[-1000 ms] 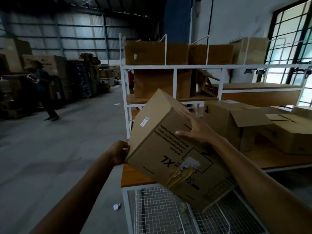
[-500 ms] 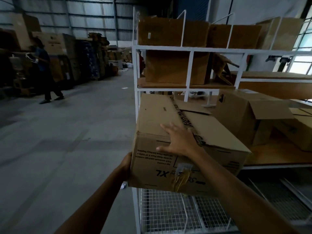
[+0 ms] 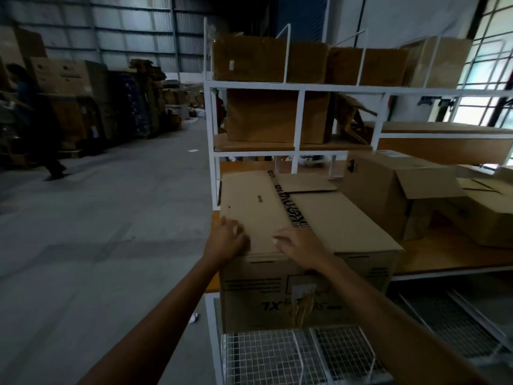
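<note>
On the rack's wooden shelf (image 3: 449, 254) sits the XL cardboard box (image 3: 341, 218); left hand (image 3: 229, 241) and right hand (image 3: 302, 245) press its top flap, probably to steady and close it; right fingers lie flat; left fingers are bent, grip unclear.

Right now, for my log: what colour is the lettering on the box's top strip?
Black lettering, clearest in the head view.
</note>
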`<state>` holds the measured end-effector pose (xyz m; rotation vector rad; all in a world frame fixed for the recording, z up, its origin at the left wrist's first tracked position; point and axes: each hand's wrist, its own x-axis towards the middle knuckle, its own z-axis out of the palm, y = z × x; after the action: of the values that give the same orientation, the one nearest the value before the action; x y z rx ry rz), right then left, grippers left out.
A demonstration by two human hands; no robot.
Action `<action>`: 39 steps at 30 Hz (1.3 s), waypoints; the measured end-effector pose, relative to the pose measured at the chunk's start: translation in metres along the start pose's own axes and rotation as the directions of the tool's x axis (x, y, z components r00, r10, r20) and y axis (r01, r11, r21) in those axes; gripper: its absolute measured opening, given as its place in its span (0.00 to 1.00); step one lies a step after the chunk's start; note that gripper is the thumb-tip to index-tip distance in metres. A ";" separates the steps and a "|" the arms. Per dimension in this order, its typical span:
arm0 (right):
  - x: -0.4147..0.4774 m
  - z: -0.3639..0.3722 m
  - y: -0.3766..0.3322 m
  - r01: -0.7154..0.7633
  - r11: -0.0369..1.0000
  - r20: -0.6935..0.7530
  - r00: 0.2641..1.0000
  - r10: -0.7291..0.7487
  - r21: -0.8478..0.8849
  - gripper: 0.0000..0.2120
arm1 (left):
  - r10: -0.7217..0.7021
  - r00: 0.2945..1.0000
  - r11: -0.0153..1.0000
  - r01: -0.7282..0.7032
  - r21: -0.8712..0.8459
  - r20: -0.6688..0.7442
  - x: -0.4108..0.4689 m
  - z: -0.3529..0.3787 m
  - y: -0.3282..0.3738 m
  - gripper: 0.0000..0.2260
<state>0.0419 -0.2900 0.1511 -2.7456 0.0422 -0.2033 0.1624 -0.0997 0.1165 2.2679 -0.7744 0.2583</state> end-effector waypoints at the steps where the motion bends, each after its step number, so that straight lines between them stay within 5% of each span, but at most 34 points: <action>1: 0.000 -0.007 0.006 -0.013 1.000 -0.047 0.999 0.013 0.008 0.20 | 0.074 0.996 0.980 -0.080 0.181 0.042 0.004 0.006 0.003 0.10; 3: 0.000 -0.014 0.020 -0.072 0.995 -0.090 0.994 0.065 -0.075 0.19 | 0.155 0.980 0.930 -0.188 0.316 0.125 0.008 0.019 0.019 0.12; 8: -0.007 -0.032 0.066 -0.251 0.966 -0.087 0.965 0.246 -0.056 0.22 | 0.248 0.951 0.900 -0.297 0.320 0.184 0.017 0.038 0.044 0.18; 16: -0.010 -0.012 0.088 -0.177 0.948 -0.072 0.984 0.164 -0.263 0.27 | 0.231 0.924 0.883 -0.331 0.333 0.306 0.034 0.044 0.058 0.37; 21: -0.004 -0.031 0.109 -0.065 0.970 0.005 0.998 0.068 -0.235 0.23 | 0.220 0.913 0.843 -0.355 0.403 0.343 0.033 0.090 0.109 0.21; 27: -0.005 -0.025 0.121 -0.097 0.985 -0.214 0.975 0.064 -0.145 0.16 | 0.277 0.865 0.819 -0.440 0.369 0.418 0.047 0.092 0.126 0.25; 34: -0.002 -0.028 0.115 -0.146 0.963 -0.145 0.983 0.116 -0.225 0.20 | 0.323 0.885 0.654 -0.466 0.597 0.337 0.059 0.052 0.168 0.22; 39: 0.008 -0.021 0.099 -0.141 0.936 -0.041 0.990 0.135 -0.323 0.31 | 0.329 0.899 0.287 -0.386 0.877 0.288 0.069 0.014 0.172 0.13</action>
<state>0.0464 -0.3897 0.1344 -3.0535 0.2988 -0.1971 0.1144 -0.2375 0.2310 3.1057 -1.4453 1.1245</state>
